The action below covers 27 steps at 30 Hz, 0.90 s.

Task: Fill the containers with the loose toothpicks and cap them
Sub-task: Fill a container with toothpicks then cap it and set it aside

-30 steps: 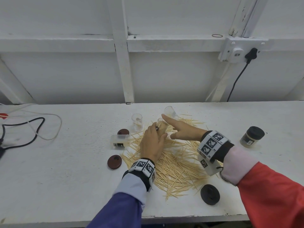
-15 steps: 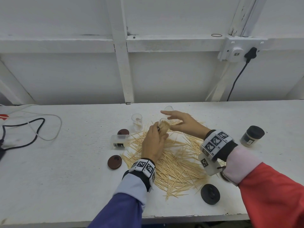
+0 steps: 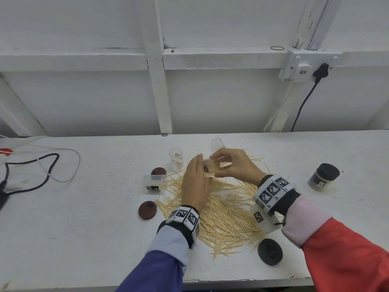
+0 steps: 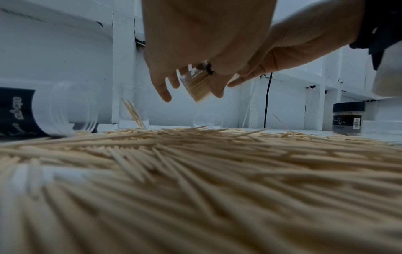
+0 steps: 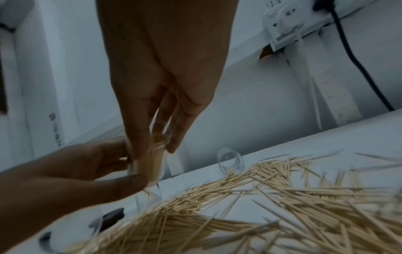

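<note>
The small clear plastic container packed w/ pale wooden toothpicks (image 3: 214, 166) is held in the air between both hands, above the far edge of the loose toothpick pile (image 3: 223, 211), roughly mid-surface. It's tipped over, not upright, prob. so the sticks settle or the bundle can be pushed in. The left hand (image 3: 194, 184) grips one end w/ curled fingers; the right hand (image 3: 233, 165) pinches the other end from the far-right side w/ thumb and fingers around the clear wall. Two hands because the thing is small and slippery, and a stuffed bundle would spill if only one end were held. Whether it's capped can't be told; a dark bit shows at the left-hand end.

Around it: a clear upright cup w/ a few sticks (image 3: 176, 159) just far-left of the hands, another clear empty container lying on its side (image 3: 217, 143) just beyond them, and a labelled clear container on its side (image 3: 154, 183) at the left edge of the pile. Caps wait near: two reddish-brown round lids (image 3: 147, 210), (image 3: 158, 172) left of the pile and a black round lid (image 3: 270, 251) near-right. A finished black-capped jar (image 3: 323, 177) stands well apart at right, out of the way. White painted surface (image 3: 84, 218) carries all; grey and black cables (image 3: 42, 165) lie far left.
</note>
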Each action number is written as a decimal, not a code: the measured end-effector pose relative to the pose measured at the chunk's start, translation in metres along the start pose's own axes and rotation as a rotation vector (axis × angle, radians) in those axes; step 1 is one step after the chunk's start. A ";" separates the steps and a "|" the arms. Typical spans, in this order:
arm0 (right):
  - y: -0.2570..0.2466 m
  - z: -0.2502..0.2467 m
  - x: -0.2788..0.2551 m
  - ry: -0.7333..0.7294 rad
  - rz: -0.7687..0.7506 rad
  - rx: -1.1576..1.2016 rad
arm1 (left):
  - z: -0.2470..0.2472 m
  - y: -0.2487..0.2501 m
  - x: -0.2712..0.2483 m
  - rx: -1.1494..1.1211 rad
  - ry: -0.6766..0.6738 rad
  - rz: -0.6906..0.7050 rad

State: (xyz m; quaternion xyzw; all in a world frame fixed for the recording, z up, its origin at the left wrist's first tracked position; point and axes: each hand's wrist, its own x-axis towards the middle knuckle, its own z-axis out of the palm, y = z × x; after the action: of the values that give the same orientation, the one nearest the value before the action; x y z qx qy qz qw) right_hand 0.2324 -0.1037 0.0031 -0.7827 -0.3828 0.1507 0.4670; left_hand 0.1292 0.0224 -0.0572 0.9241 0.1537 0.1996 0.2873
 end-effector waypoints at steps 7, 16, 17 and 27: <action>0.004 -0.006 -0.004 -0.093 0.093 0.166 | -0.003 0.001 -0.001 0.032 0.079 0.051; 0.008 -0.004 -0.009 0.014 0.155 0.011 | -0.001 -0.002 -0.001 0.100 0.119 0.132; 0.009 -0.004 -0.009 -0.009 0.165 0.059 | 0.000 -0.004 0.000 0.108 0.119 0.135; 0.010 -0.013 -0.019 -0.203 0.192 0.237 | 0.000 -0.002 -0.002 0.103 -0.002 0.179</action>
State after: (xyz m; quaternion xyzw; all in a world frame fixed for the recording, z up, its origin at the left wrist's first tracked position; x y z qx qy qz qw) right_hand 0.2322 -0.1288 -0.0007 -0.7358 -0.3311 0.3170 0.4985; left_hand 0.1269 0.0225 -0.0591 0.9479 0.0805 0.2153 0.2205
